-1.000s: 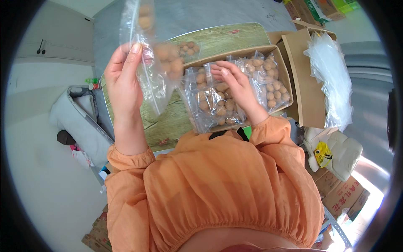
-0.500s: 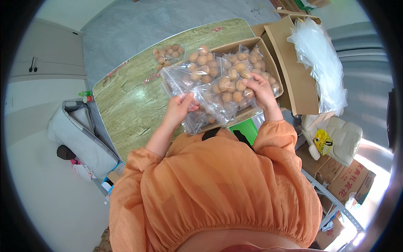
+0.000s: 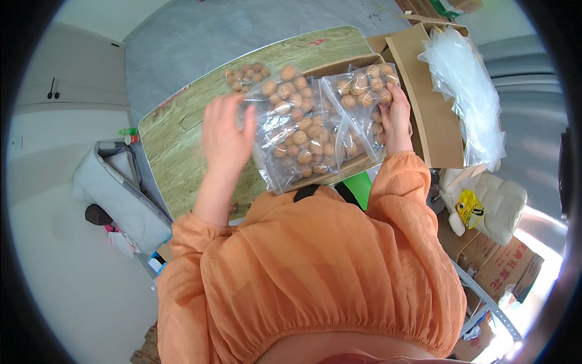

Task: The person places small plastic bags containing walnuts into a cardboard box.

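Observation:
At the right end of the cardboard box [image 3: 362, 164], my right hand [image 3: 397, 118] grips the edge of a clear zip bag of walnuts [image 3: 365, 88]. That bag lies slanted over other bags, its zip end toward the left. My left hand [image 3: 227, 133] is raised over the table beside the box, thumb apart from the fingers, slightly blurred, with nothing in it. Nearest to it are more walnut bags [image 3: 288, 91] in the box's left part. Another filled bag [image 3: 309, 145] lies at the near side. Loose-looking walnuts in a clear bag [image 3: 245, 76] rest on the table beyond my left hand.
The wood-patterned table [image 3: 176, 145] extends left of the box. At the right, an open carton [image 3: 418, 103] carries a stack of empty clear bags [image 3: 464, 91]. A pale padded chair [image 3: 494, 200] with a yellow packet [image 3: 468, 208] stands at the right, near cartons [image 3: 506, 261].
My left hand has let go of the bag's zip edge and moved up and left. The bag in my right hand has shifted right and away, onto the box's right end.

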`<state>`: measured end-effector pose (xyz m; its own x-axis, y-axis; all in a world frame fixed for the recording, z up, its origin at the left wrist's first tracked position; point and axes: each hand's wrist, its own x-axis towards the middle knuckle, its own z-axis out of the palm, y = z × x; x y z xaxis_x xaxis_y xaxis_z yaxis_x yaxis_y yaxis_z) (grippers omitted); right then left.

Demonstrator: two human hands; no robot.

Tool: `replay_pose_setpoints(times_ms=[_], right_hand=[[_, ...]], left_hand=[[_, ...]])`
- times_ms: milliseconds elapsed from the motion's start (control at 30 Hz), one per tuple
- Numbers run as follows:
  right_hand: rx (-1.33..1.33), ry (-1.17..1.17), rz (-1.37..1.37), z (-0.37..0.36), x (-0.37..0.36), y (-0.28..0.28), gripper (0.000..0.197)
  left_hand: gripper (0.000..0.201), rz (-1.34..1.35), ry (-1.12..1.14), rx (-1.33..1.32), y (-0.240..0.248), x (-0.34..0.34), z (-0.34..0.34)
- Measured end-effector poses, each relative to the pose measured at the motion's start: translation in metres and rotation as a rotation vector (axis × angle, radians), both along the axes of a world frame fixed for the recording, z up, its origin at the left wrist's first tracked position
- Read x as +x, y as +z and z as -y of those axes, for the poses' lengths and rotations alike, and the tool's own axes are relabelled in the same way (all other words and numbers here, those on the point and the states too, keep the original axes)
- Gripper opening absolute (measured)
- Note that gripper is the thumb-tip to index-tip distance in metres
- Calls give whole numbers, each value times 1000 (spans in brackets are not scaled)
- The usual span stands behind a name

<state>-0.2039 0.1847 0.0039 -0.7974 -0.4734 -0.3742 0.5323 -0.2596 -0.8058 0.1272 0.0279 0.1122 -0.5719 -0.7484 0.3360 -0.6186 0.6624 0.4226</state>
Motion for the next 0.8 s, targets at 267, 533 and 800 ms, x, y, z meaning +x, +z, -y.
replay_pose_setpoints(times_ms=[267,533,800], right_hand=[[711,90,-1164,4,-2,3,42],[877,601,-1703,29,17,20,71],[834,701,-1953,41,30,26,67]], left_hand=[[66,89,-345,107,-80,-56,-8],[63,41,-395,326,-93,-55,16],[72,67,-471,74,-84,-74,2]])
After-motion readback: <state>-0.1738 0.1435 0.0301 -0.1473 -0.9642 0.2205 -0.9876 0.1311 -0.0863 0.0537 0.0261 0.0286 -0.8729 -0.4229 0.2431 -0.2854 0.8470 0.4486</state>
